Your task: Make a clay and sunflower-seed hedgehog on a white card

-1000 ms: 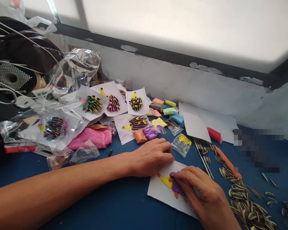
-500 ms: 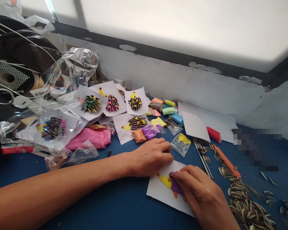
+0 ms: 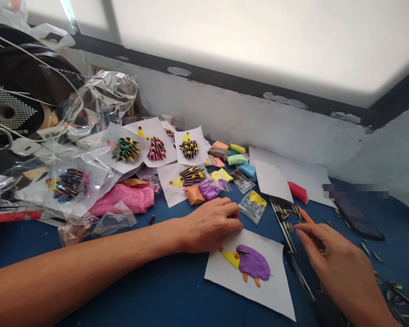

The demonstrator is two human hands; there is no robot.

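Observation:
A white sheet of paper (image 3: 276, 297) bears a clay hedgehog with a purple body (image 3: 254, 265), a yellow snout and small orange feet. One striped sunflower seed (image 3: 242, 251) lies on the purple clay, just behind the snout. My left hand (image 3: 213, 225) is closed, its curled fingers resting on the sheet's upper left edge; the fingertips are hidden. To the right of the sheet, my right hand (image 3: 341, 268) is over the scattered sunflower seeds (image 3: 286, 218), thumb and forefinger together. Whether a seed is between them I cannot make out.
Finished seed hedgehogs on paper (image 3: 191, 147) lie at the back left, near a pink cloth (image 3: 124, 197). Coloured clay packets (image 3: 194, 195) sit behind my left hand. Tweezers (image 3: 301, 274), an orange stick (image 3: 305, 214) and a dark phone (image 3: 359, 218) lie to the right.
My right hand has left the purple clay and moved right to the seeds. The seed on the clay is now uncovered. My left hand stays on the paper.

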